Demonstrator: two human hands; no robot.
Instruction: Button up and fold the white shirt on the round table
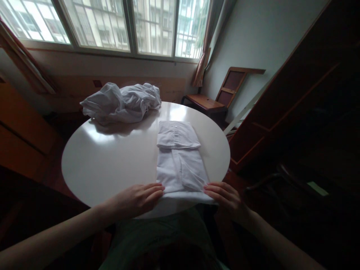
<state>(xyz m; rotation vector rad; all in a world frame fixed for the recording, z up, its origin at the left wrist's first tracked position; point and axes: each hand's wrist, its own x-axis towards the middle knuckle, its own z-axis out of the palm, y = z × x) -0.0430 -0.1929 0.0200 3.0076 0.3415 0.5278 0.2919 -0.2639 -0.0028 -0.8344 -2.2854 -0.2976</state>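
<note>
both hands, left hand (137, 197) and right hand (225, 197), lay flat and open, pressing the folded shirt (180, 161) at the table's (112, 161) 6 o'clock edge; a crumpled shirt (120, 103) waited at 11 o'clock.

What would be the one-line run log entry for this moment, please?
left hand: flat at near edge of folded white shirt | right hand: flat at same edge | crumpled white cloth: far side of round table

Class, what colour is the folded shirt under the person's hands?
White: the folded shirt shows best in the head view, on the round table.
</note>
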